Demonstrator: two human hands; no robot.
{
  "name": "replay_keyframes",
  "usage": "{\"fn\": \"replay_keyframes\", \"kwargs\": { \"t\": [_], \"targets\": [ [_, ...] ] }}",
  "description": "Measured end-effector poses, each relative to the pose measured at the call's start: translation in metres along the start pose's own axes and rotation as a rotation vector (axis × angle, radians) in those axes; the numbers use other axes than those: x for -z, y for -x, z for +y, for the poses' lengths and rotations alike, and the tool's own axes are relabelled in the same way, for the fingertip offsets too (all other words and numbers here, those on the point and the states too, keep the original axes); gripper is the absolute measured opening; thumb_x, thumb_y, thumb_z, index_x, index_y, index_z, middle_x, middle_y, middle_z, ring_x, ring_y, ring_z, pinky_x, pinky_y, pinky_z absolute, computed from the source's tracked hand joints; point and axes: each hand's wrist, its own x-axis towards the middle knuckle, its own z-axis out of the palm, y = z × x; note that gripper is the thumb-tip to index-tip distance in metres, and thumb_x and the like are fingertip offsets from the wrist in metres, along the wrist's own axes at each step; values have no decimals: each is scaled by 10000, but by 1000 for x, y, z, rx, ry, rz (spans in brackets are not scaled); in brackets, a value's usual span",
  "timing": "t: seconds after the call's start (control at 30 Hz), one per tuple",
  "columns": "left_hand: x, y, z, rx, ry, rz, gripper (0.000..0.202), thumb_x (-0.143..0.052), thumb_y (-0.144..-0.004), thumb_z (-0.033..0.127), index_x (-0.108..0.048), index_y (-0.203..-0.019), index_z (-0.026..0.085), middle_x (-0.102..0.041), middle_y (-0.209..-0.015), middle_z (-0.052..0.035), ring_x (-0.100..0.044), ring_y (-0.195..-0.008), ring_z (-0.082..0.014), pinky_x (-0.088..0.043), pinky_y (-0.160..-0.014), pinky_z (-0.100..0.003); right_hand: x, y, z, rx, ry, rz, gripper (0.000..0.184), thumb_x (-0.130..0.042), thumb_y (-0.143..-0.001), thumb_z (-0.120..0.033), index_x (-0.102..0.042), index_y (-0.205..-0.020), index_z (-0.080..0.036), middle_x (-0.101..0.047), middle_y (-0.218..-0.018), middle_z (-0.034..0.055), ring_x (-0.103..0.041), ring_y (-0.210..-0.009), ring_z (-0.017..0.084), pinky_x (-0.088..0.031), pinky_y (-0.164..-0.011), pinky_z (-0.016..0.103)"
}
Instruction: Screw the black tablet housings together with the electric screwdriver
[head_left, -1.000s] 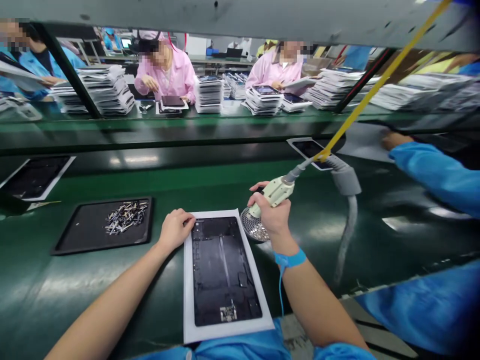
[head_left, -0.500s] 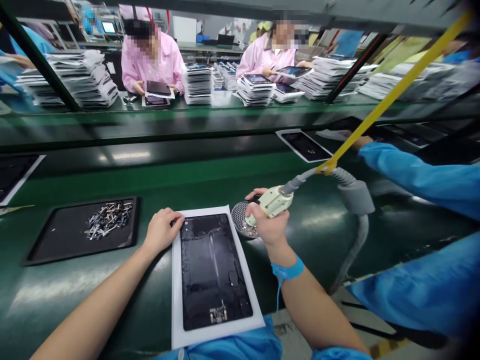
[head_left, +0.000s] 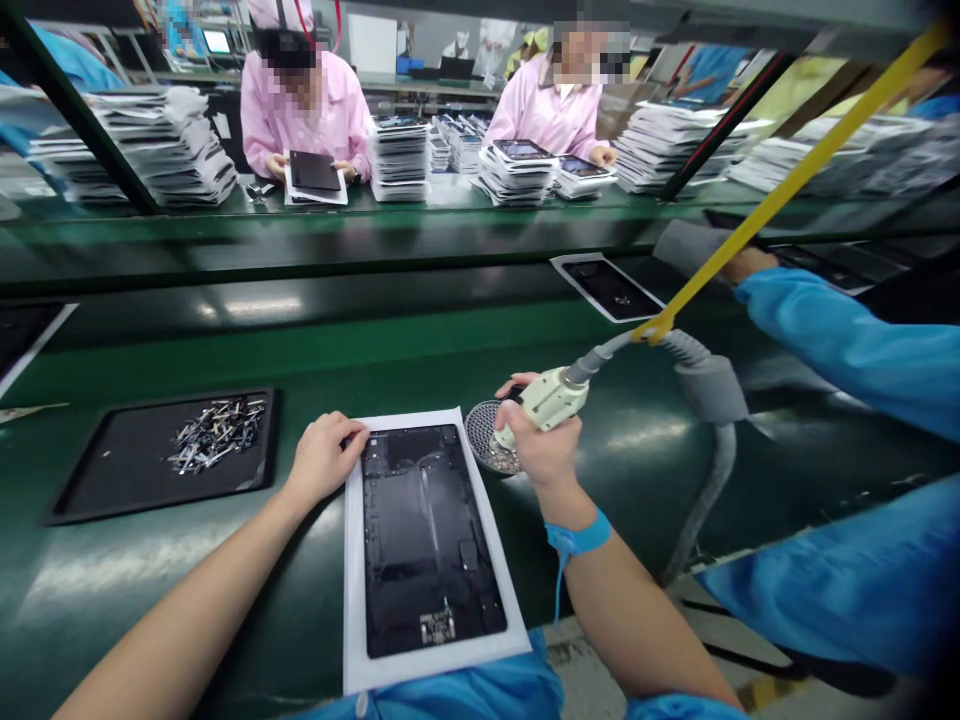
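Observation:
My right hand (head_left: 549,447) is wrapped round a pale green electric screwdriver (head_left: 553,398), tilted down over a round dish (head_left: 487,425) with a perforated plate and small metal screws in it. The screwdriver's tip is hidden behind my fingers. A black opened tablet (head_left: 427,530) lies on a white sheet (head_left: 356,600) in front of me, its inner parts facing up. My left hand (head_left: 328,455) grips its upper left corner, with thumb and bent fingers closed at the edge.
A black tray (head_left: 135,470) with a heap of small metal parts (head_left: 217,435) lies at left. Another tablet (head_left: 611,288) lies beyond the dish. A yellow strap (head_left: 795,180) holds the grey cable (head_left: 709,500). A co-worker's blue sleeve (head_left: 847,320) reaches in at right.
My hands, the screwdriver and the tablet stay nearly in place. The blue-sleeved co-worker's hand has shifted right. Across the bench, one person in pink has lowered a tablet onto a stack.

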Motion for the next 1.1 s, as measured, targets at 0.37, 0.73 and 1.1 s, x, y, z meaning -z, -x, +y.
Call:
{"fn": "replay_keyframes", "kwargs": {
  "t": [0.37,0.73,1.1],
  "targets": [
    [-2,1,-3,-3,-2,4,254,-525,-971,323,-747,-908,218,-662,-837,-45,-610,-862,-215,-444,-790,-337,1,1,0,-6,-6,-1,264,-747,-772,-195,-664,-1022,-216,-683,-790,-33,-604,-497,81,-538,-525,245],
    [-8,0,0,20,-13,35,232,-512,-990,262,-738,-967,217,-718,-890,-51,-636,-871,-216,-450,-797,-337,-17,2,-14,4,-136,-7,246,-727,-832,-223,-650,-1066,-223,-683,-891,-7,-619,-484,89,-516,-445,243],
    [-7,0,2,48,-11,15,236,-500,-1003,235,-733,-982,209,-721,-894,-58,-638,-858,-209,-435,-772,-317,-143,24,-7,-57,-289,-325,268,-733,-810,-243,-636,-1060,-246,-690,-910,-1,-626,-615,105,-556,-559,256]
  ]
}}
